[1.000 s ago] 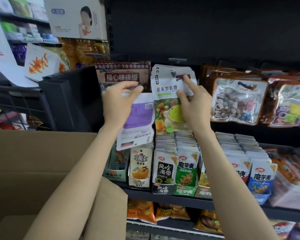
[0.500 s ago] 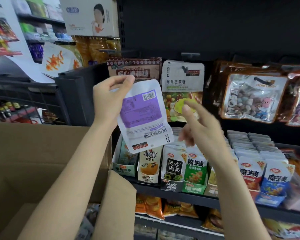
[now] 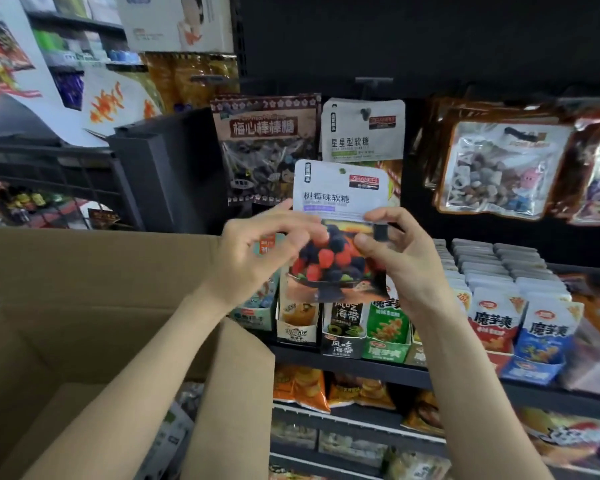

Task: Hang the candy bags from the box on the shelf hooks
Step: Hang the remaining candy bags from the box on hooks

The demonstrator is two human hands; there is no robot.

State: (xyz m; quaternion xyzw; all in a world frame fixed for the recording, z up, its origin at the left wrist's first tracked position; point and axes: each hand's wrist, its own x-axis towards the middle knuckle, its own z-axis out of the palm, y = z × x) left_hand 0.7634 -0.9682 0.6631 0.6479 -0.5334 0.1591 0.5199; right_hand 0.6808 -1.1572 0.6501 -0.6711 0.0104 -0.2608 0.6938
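I hold a white candy bag [image 3: 340, 199] with purple lettering and a picture of red and dark berries upright in front of the shelf, its front facing me. My left hand [image 3: 257, 251] pinches its left edge and my right hand [image 3: 395, 251] grips its right edge. A hang hole shows near its top. Behind it a white and green candy bag [image 3: 362, 133] hangs from a shelf hook [image 3: 364, 114]. The open cardboard box [image 3: 84, 289] stands at the lower left, with more bags [image 3: 174, 420] visible inside.
A brown lollipop bag [image 3: 264, 150] hangs left of the hook, clear candy bags [image 3: 499, 168] hang to the right. Rows of snack packs [image 3: 492, 306] fill the shelf below. A black crate [image 3: 146, 161] stands at the left.
The bag, held back-side out and tilted in my left hand, has been turned front-side out and upright. My right hand has come from the hung bag to grip it.
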